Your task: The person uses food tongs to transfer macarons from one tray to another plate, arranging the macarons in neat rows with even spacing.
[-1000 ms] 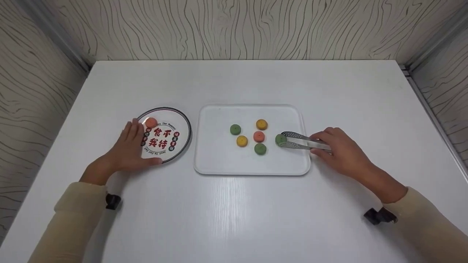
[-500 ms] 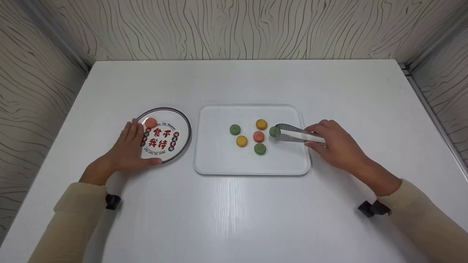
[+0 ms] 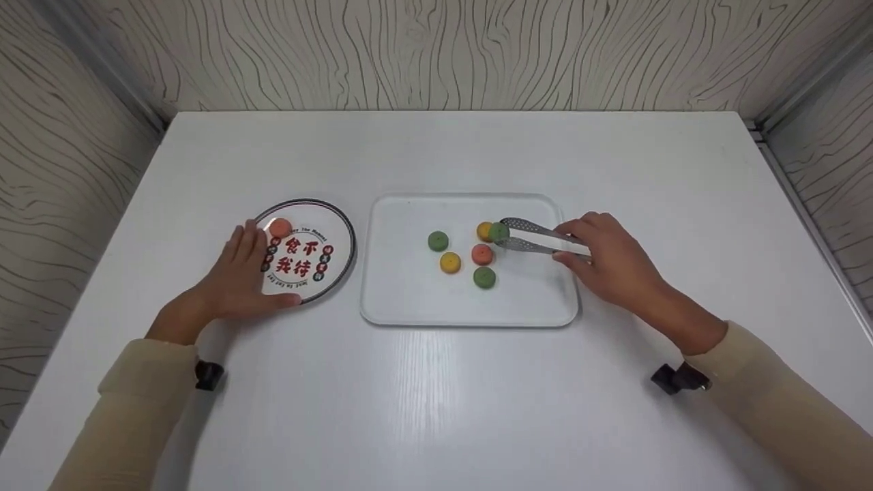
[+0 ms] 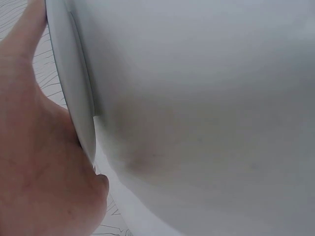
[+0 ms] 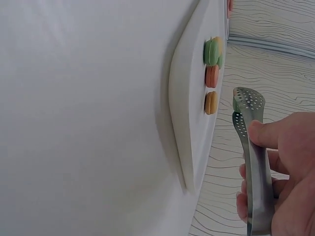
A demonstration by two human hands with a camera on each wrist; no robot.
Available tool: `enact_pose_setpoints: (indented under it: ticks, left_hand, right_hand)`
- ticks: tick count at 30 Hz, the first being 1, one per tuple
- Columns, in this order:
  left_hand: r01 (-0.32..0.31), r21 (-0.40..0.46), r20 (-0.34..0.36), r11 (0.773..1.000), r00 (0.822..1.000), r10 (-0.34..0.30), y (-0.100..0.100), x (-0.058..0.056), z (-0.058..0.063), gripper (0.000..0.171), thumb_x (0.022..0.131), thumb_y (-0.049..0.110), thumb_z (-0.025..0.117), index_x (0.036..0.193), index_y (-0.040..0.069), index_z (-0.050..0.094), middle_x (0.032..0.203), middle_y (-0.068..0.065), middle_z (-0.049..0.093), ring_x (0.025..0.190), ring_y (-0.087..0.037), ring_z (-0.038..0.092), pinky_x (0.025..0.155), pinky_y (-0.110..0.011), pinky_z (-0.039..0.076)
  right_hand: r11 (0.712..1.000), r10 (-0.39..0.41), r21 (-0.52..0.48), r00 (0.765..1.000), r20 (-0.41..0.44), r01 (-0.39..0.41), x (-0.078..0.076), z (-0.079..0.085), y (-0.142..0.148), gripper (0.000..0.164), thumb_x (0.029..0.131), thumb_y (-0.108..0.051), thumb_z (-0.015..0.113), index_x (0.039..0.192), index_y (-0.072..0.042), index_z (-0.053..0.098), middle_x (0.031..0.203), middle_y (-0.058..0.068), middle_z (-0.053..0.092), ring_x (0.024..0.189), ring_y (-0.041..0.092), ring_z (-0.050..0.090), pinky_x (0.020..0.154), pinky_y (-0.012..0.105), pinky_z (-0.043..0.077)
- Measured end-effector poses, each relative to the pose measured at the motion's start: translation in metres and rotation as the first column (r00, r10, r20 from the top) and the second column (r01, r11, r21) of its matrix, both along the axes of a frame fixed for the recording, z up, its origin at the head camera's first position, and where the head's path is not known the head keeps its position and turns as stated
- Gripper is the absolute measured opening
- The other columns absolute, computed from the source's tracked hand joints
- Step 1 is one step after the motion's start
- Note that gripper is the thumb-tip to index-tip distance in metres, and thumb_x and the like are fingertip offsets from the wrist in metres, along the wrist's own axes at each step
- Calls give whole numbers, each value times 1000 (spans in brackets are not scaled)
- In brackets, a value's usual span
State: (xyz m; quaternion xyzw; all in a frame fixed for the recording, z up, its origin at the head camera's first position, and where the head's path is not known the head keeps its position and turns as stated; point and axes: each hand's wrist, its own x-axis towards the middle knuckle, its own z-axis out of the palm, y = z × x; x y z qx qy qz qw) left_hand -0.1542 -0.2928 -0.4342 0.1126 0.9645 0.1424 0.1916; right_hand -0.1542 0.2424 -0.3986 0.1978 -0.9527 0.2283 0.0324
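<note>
My right hand (image 3: 614, 262) holds metal tongs (image 3: 532, 247) with perforated tips, pinched between thumb and fingers. Between the tips is a green macaron (image 3: 498, 233), raised above the white tray (image 3: 402, 300); the right wrist view shows the tongs (image 5: 253, 147) clear of the tray's surface. On the tray lie a yellow macaron (image 3: 483, 231) partly covered by the held one, a pink macaron (image 3: 482, 255), a second yellow macaron (image 3: 450, 263) and two green macarons. My left hand (image 3: 235, 276) rests at the left rim of a round plate (image 3: 344, 262), fingers straight, thumb at its front edge.
A pink macaron (image 3: 280, 228) sits on the plate's upper left, near the left fingertips. Red characters are printed in the plate's middle. Plate and tray stand side by side on a white table (image 3: 436, 395). Wood-grain patterned panels (image 3: 436, 54) rise behind the table and at its sides.
My right hand has lifted the green macaron in the tongs off the tray's right side and carried it left and away from me. The left hand and plate stay put.
</note>
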Motion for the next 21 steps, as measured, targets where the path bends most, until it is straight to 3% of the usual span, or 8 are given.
enact_pose_setpoints:
  ticks: [21]
  left_hand:
    - [-6,-5,-5,1000,1000,6,1,1,0,133,83,71,67,155,-15,-3,163,-33,-16,150,-50,-16,120,-65,3]
  right_hand:
    - [999,-35,3,999,12,35,-22,21,-39,33,96,-17,73,126,-6,66,115,14,63,107,30,53,87,47,51]
